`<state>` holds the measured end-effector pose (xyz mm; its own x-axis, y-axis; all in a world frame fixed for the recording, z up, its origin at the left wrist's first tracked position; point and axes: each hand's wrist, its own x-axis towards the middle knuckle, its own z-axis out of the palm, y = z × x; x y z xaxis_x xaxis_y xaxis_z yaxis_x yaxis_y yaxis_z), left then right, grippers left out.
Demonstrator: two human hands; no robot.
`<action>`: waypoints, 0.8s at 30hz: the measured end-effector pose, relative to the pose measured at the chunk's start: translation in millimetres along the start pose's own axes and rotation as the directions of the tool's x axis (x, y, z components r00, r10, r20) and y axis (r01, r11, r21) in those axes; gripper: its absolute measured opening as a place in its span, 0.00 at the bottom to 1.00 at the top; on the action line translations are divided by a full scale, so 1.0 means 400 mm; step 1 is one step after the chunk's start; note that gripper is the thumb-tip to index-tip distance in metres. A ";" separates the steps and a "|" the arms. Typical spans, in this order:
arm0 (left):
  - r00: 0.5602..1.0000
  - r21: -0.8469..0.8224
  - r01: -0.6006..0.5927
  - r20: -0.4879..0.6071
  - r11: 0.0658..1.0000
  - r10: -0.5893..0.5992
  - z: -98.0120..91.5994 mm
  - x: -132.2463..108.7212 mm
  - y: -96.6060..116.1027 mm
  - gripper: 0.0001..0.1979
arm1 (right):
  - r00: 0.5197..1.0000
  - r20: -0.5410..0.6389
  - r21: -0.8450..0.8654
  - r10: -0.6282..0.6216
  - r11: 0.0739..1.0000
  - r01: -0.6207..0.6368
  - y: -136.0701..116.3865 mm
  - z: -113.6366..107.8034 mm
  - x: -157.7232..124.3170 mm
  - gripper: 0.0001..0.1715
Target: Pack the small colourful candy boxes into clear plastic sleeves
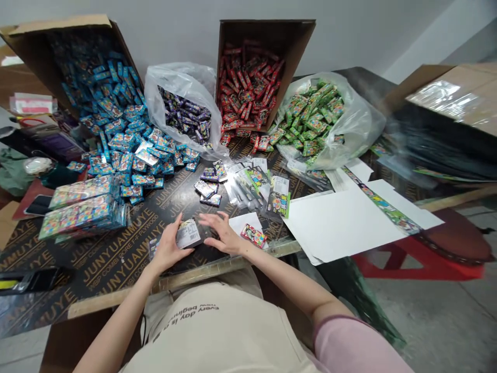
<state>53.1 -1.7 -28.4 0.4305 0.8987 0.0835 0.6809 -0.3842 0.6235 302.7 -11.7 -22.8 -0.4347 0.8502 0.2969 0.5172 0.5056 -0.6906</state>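
Near the front edge of the table, my left hand has its thumb and fingers around the left end of a clear plastic bag with a printed card. The card's face shows pale grey with dark print. At the bag's right end is my right hand, palm down, fingers stretched and slightly apart over the clear film. Just right of that hand, a small red box lies on a white sheet. Several small purple and white boxes lie beyond my hands, beside a pile of clear bags with cards.
Small blue boxes spill from a carton. Purple boxes and green boxes fill plastic bags; red boxes fill another carton. Filled packs are stacked left. White cardboard overhangs the front edge, near a red stool.
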 end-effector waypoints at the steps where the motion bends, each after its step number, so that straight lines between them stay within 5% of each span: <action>1: 1.000 0.026 -0.002 0.002 1.000 0.002 0.007 -0.001 -0.008 0.51 | 0.996 -0.083 -0.046 0.045 0.998 -0.049 0.030 -0.027 0.011 0.34; 3: 1.000 0.100 -0.014 0.013 0.995 0.012 0.020 -0.004 -0.028 0.49 | 0.931 -0.312 -0.133 0.189 0.962 -0.240 0.123 -0.106 0.039 0.29; 5: 0.998 0.177 -0.049 0.038 0.983 0.043 0.033 -0.008 -0.048 0.46 | 0.811 -0.488 -0.205 0.324 0.860 -0.467 0.244 -0.210 0.065 0.26; 8: 0.994 0.251 -0.105 0.041 0.962 0.098 0.048 -0.013 -0.063 0.40 | 0.598 -0.620 -0.228 0.508 0.612 -0.757 0.430 -0.370 0.089 0.28; 10: 0.993 0.277 -0.117 0.024 0.954 0.115 0.056 -0.015 -0.066 0.39 | 0.507 -0.639 -0.205 0.578 0.507 -0.837 0.531 -0.451 0.104 0.29; 13: 0.993 0.298 -0.112 0.015 0.948 0.113 0.065 -0.019 -0.070 0.37 | 0.470 -0.632 -0.170 0.616 0.482 -0.860 0.640 -0.520 0.142 0.30; 17: 0.996 0.314 -0.089 0.016 0.945 0.088 0.077 -0.022 -0.083 0.38 | 0.435 -0.638 -0.113 0.635 0.482 -0.869 0.725 -0.546 0.213 0.35; 24: 0.998 0.294 -0.055 0.038 0.954 0.046 0.080 -0.029 -0.087 0.39 | 0.450 -0.620 -0.016 0.642 0.564 -0.826 0.724 -0.577 0.234 0.26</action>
<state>43.1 -5.6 -76.0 0.4838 0.8713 0.0827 0.8002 -0.4787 0.3613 582.2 248.1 -42.8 0.5937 0.7985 0.0993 0.6624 -0.4149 -0.6238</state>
